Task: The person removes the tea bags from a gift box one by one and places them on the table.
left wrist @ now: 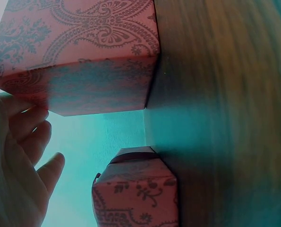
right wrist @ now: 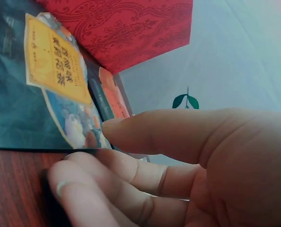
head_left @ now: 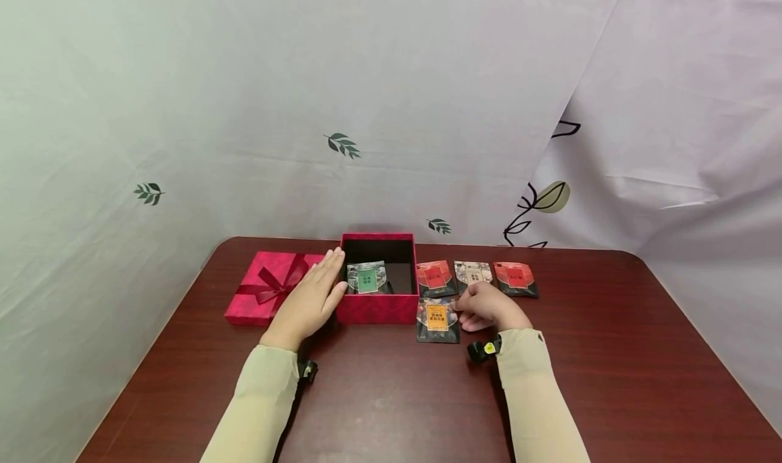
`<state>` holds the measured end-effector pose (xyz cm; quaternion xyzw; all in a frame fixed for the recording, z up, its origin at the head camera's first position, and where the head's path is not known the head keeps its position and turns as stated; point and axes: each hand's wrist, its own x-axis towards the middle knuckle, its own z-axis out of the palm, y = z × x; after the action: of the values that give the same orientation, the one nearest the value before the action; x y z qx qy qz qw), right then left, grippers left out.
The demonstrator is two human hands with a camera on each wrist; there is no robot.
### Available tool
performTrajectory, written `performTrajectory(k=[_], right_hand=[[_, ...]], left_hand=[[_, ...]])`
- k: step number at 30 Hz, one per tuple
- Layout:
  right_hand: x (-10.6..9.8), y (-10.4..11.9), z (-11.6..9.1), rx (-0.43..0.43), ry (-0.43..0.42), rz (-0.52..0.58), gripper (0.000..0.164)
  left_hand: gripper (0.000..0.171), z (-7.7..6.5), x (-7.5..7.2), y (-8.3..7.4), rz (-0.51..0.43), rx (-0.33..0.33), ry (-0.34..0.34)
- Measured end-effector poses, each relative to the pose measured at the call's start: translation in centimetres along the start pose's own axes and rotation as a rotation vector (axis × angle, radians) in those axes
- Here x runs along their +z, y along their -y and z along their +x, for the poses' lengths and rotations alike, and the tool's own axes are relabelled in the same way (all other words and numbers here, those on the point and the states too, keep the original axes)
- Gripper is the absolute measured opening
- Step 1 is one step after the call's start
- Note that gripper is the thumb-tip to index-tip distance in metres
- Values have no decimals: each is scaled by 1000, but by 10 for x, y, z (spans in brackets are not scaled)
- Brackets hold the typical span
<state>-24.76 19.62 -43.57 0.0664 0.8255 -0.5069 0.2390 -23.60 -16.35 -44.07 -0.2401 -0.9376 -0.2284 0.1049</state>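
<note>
My left hand (head_left: pixel 310 302) rests with straight fingers along the left wall of an open red gift box (head_left: pixel 377 309); the left wrist view shows those fingers (left wrist: pixel 35 137) touching the patterned wall. Inside the box stands a green-labelled sachet (head_left: pixel 367 279). At the box's front right corner lies a dark sachet with an orange label (head_left: pixel 438 319). My right hand (head_left: pixel 489 307) pinches its right edge, the thumb (right wrist: pixel 149 134) on top and fingertips beneath, as the right wrist view shows.
A red lid with a ribbon bow (head_left: pixel 259 290) lies left of the box. Right of the box, a row holds a red sachet (head_left: pixel 436 279), a pale sachet (head_left: pixel 473 271) and another red sachet (head_left: pixel 516 279). A white curtain (head_left: pixel 391 110) hangs behind the dark table (head_left: pixel 391 395).
</note>
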Motion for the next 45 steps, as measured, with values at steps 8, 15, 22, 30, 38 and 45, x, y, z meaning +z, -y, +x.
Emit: performTrajectory(k=[8,15,22,30,38,45], right_hand=[[-3,9,-2,-80,-57,50,19],[-3,22,-7,-189,-83,69,29],[2,33,-14,-267,-141,114,29],[16,44,-21,-418,-176,207,23],[36,52,-23,-540,-267,308,21],[53,58,-23,-627,-264,338,21]], left_hand=[[65,1,-1,0,0,7,-5],[65,1,-3,-2,-1,8,-15],[63,1,-3,-1,10,24,-22],[64,0,-2,0,13,15,-21],[65,-2,0,-1,28,4,-2],[65,-2,0,-1,40,11,-14]])
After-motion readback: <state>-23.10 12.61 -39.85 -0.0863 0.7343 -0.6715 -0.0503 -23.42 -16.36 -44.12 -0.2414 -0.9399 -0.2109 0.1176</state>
